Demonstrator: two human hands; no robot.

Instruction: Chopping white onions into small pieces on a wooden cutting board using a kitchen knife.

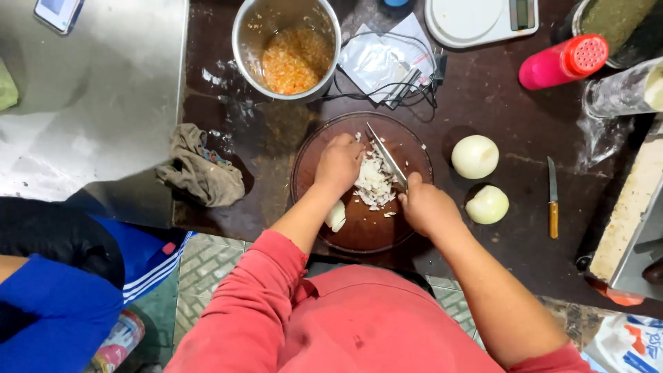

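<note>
We see one gray rag at the left. On one round brown board, our left hand presses one white chopped onion pile. Our right hand grips one knife. Two peeled onions sit right.

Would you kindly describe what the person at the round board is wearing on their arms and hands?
Both arms come from a salmon-red top. The left sleeve is pushed up to about the elbow, leaving the forearm bare; on the right only a bit of red cloth shows near the frame's lower edge. The left hand and right hand are bare: no gloves, and no rings, watch or bracelets that I can make out.
</note>
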